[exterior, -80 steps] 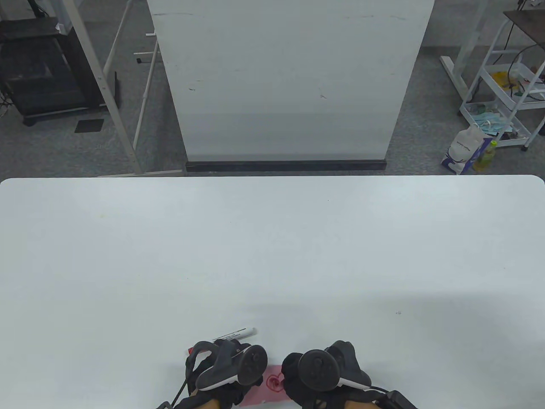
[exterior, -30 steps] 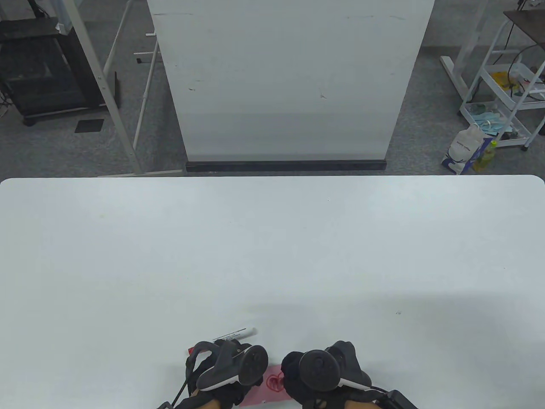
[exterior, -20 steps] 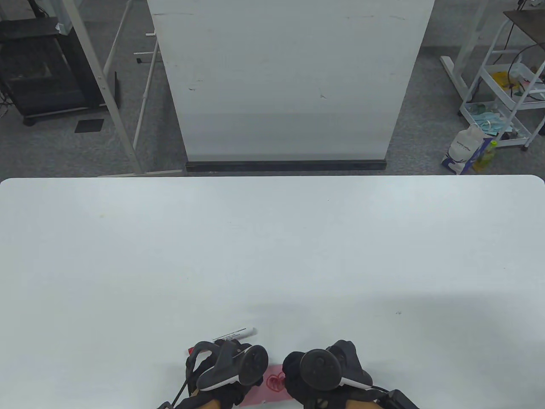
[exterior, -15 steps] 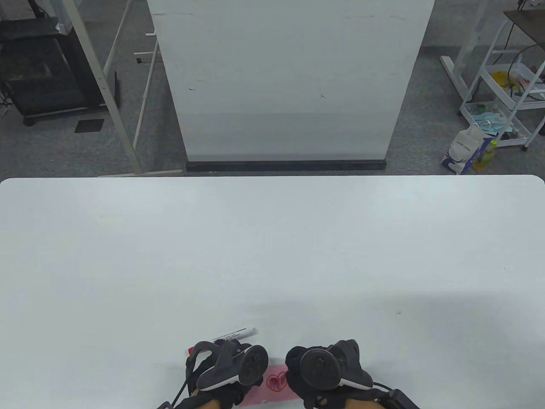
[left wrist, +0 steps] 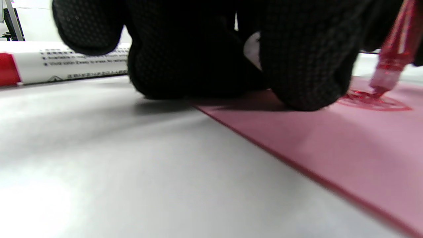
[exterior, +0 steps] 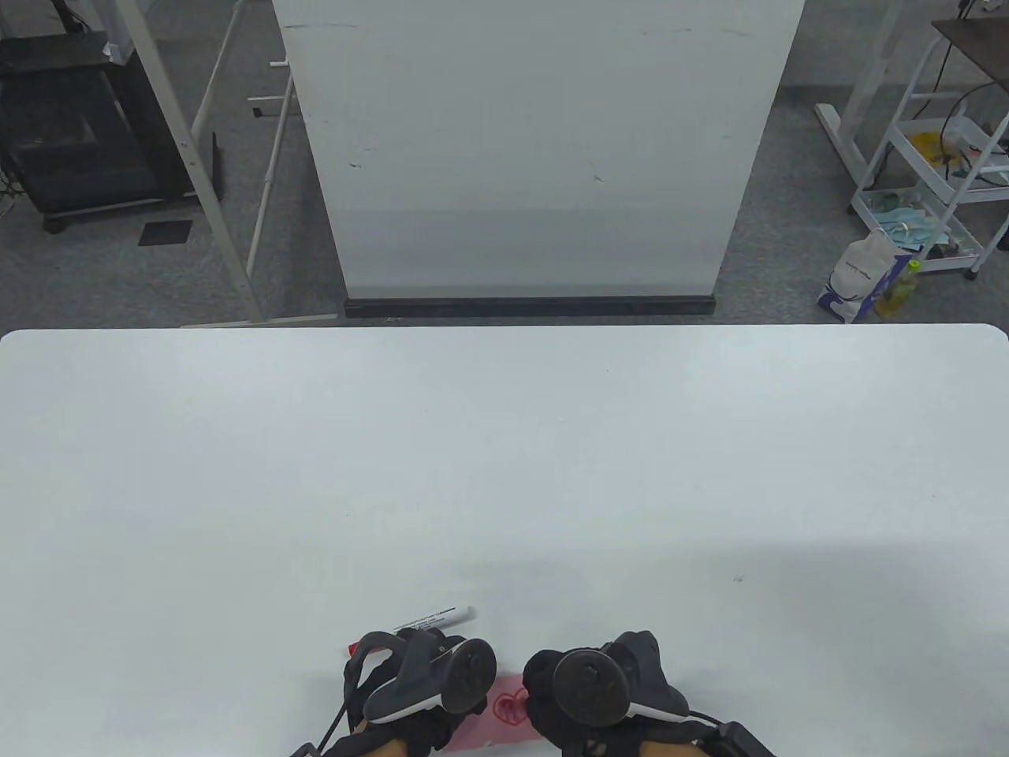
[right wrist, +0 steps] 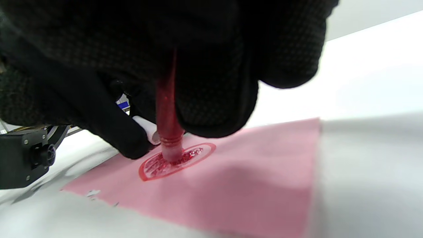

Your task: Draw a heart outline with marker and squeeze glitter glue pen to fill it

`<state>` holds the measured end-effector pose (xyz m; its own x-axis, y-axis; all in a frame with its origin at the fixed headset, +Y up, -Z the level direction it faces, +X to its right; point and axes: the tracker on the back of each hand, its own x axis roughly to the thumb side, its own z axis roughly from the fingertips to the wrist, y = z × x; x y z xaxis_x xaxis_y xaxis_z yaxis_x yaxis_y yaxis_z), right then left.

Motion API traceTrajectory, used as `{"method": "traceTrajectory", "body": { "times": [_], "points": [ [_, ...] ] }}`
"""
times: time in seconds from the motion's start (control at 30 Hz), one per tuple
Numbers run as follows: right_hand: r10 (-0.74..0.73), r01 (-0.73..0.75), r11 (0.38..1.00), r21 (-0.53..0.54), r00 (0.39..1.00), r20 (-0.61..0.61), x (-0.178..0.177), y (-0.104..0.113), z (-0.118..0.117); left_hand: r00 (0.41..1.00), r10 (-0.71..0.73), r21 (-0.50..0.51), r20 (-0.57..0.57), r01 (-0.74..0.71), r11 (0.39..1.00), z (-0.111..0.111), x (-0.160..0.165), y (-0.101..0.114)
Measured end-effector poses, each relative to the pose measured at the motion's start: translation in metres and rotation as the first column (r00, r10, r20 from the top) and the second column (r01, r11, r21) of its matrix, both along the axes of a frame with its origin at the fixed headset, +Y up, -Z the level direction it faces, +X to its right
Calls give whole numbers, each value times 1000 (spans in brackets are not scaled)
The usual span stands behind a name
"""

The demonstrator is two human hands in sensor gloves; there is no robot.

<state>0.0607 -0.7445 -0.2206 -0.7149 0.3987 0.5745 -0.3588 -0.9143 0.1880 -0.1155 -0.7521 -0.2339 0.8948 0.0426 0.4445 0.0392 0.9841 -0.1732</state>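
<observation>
White table (exterior: pixel 504 473), right hand (right wrist: pixel 158 62) pinching glitter glue pen (right wrist: pixel 167 109), tip on heart (right wrist: pixel 175 160), left hand (left wrist: pixel 231 49) pressing pink paper (left wrist: pixel 330 145)

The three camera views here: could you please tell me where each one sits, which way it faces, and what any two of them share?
Table view: high above the near edge, looking down and forward over the white table; both tracker-topped hands show at the bottom.
Left wrist view: just above the tabletop, facing along it; the left hand presses the pink paper, with the marker behind it.
Right wrist view: under the right hand, looking at the glitter glue pen touching the heart.
Shared: both wrist views show pen tip, heart and paper.
</observation>
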Motion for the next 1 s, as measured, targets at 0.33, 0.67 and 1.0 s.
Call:
{"method": "traceTrajectory", "body": {
  "times": [0.33, 0.67, 1.0],
  "points": [
    [4, -4, 1000, -22, 1000, -5, 1, 0, 0, 1000, 0, -1, 0, 0, 1000, 0, 0, 0],
    [57, -57, 998, 27, 998, -6, 2, 3, 0, 1000, 0, 0, 0, 0, 1000, 0, 0, 0],
    [61, -62, 997, 53, 998, 3, 3, 4, 0, 1000, -1, -1, 0, 1, 1000, 0, 0, 0]
  ]
}}
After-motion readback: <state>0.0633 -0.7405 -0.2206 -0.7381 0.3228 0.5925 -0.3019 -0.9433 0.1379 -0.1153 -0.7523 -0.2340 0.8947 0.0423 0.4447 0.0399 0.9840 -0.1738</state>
